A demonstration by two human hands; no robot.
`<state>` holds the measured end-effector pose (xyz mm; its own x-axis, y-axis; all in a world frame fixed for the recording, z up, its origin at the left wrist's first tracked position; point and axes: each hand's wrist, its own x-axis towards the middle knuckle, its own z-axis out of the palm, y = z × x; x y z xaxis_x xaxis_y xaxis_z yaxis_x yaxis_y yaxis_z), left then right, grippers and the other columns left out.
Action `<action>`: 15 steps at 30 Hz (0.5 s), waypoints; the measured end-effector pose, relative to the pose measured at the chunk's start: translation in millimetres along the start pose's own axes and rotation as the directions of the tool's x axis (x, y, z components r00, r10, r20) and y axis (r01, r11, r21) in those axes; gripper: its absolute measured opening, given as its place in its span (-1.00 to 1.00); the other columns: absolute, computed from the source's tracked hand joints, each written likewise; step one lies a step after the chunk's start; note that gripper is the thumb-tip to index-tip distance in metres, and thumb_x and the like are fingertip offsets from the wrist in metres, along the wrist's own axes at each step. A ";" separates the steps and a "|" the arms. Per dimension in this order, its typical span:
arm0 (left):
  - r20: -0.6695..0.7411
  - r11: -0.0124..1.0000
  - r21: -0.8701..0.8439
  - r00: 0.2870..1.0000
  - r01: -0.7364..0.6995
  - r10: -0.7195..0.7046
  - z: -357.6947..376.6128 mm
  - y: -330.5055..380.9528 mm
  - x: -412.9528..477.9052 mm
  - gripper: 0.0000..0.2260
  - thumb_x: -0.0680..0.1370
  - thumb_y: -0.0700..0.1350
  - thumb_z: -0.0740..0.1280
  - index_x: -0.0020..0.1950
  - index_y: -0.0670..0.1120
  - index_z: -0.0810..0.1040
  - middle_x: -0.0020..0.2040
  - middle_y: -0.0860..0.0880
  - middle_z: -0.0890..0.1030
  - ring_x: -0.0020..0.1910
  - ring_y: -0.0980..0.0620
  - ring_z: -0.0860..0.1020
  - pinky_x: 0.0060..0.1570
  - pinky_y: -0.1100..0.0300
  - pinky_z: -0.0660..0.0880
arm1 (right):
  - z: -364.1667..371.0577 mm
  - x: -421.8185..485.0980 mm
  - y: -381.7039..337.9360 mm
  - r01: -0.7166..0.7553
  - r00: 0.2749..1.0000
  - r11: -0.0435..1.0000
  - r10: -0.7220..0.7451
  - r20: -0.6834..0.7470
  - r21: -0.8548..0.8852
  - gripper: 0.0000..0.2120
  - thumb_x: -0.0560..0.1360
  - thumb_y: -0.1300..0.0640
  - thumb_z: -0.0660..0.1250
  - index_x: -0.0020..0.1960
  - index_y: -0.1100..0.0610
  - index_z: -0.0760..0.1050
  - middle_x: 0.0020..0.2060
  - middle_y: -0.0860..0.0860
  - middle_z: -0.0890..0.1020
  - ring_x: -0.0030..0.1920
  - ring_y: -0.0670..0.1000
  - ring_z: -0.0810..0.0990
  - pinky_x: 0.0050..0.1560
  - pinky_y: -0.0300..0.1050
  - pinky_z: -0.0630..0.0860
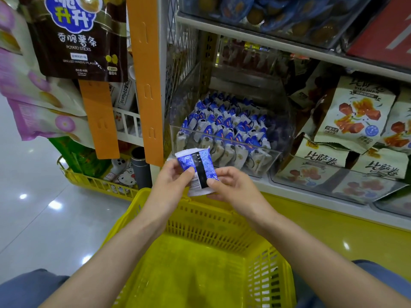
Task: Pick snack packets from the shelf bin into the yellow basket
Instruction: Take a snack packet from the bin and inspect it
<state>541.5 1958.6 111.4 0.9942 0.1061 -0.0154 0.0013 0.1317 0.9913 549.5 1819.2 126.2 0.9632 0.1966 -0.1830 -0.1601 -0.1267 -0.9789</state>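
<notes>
Both hands hold one blue-and-white snack packet (pixel 196 172) above the far rim of the yellow basket (pixel 200 252). Left hand (pixel 171 181) pinches its left edge, thumb on the front, fingers behind. Right hand (pixel 231 185) pinches the lower right corner, thumb on top. Packet is upright, back side toward the camera, dark strip down the middle. It is out of the clear shelf bin (pixel 222 138), just in front of it, not yet in the basket.

The bin sits on the shelf straight ahead, still packed with rows of the same packets. Basket floor looks bare from here, so the task is likely at an early stage.

Step in hand, as I judge it: dropping this packet in. To do it well, lower it past the rim toward the basket's middle before letting go, since it now hangs over the far edge and could slip outside or catch on the mesh wall. One hand can release first so the other goes back to the bin. Keep the pinch light; the wrapper is thin and crinkly, and the contents may crush.

Pizza-roll bags (pixel 355 116) sit right of the bin; leave those.
</notes>
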 end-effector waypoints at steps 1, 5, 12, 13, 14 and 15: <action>-0.016 0.999 0.044 0.999 -0.031 0.032 -1.8 -1.2 1.7 -0.77 0.55 -0.23 0.26 0.20 -0.10 0.43 0.08 -0.01 0.58 0.03 0.08 0.54 -0.09 0.43 0.48 | -1.8 0.9 -0.3 0.003 1.000 1.000 -0.003 -0.017 -0.010 -0.79 0.50 0.28 0.30 0.13 0.24 0.42 0.00 0.16 0.58 -0.13 -0.03 0.59 -0.10 -0.21 0.58; -0.030 0.974 0.192 0.991 -0.119 0.127 -3.5 -4.8 2.8 -0.58 0.49 -0.26 0.35 0.29 -0.03 0.31 0.17 0.05 0.48 0.16 0.08 0.47 -0.07 0.50 0.41 | -2.8 0.6 -1.0 0.002 1.000 1.000 -0.003 -0.019 -0.031 -0.74 0.52 0.25 0.28 0.20 0.19 0.41 0.01 0.14 0.60 -0.15 -0.06 0.62 -0.16 -0.26 0.60; 0.330 0.762 0.488 0.898 -0.426 0.290 -6.9 -1.1 -3.4 -0.60 0.48 -0.16 0.38 0.26 0.15 0.44 0.21 0.29 0.47 0.26 0.33 0.37 0.19 0.52 0.27 | -8.0 1.8 -8.1 0.059 0.996 0.978 -0.070 -0.047 -0.201 -0.82 0.55 0.12 0.25 -0.19 0.05 0.57 -0.27 0.03 0.64 -0.28 -0.10 0.56 -0.23 -0.24 0.48; 0.357 0.770 0.475 0.893 -0.427 0.274 -6.2 -2.5 -4.6 -0.65 0.48 -0.14 0.39 0.19 0.17 0.46 0.12 0.32 0.51 0.16 0.35 0.44 0.11 0.49 0.35 | -8.6 1.5 -7.5 0.058 0.996 0.976 -0.070 -0.048 -0.208 -0.82 0.54 0.11 0.26 -0.19 0.07 0.58 -0.27 0.04 0.64 -0.27 -0.07 0.55 -0.20 -0.17 0.46; 0.366 0.772 0.474 0.892 -0.424 0.266 -5.5 -3.8 -5.4 -0.68 0.47 -0.13 0.40 0.14 0.19 0.47 0.05 0.30 0.54 0.08 0.35 0.48 0.03 0.48 0.38 | -8.7 0.7 -7.0 0.051 0.997 0.980 -0.062 -0.052 -0.191 -0.84 0.53 0.11 0.27 -0.17 0.09 0.58 -0.25 0.06 0.64 -0.25 -0.06 0.55 -0.18 -0.14 0.46; 0.356 0.770 0.481 0.896 -0.419 0.266 -5.5 -5.5 -5.3 -0.71 0.46 -0.10 0.40 0.10 0.19 0.47 0.01 0.27 0.56 0.03 0.34 0.50 -0.03 0.47 0.39 | -8.6 0.5 -5.9 0.041 0.997 0.987 -0.050 -0.056 -0.153 -0.88 0.52 0.11 0.29 -0.13 0.11 0.57 -0.22 0.07 0.65 -0.24 -0.05 0.57 -0.16 -0.14 0.49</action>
<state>535.7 1962.7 105.3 0.9294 -0.2204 0.2960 -0.3641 -0.4170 0.8328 552.8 1811.7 132.6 0.9806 0.1482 -0.1285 -0.0856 -0.2661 -0.9601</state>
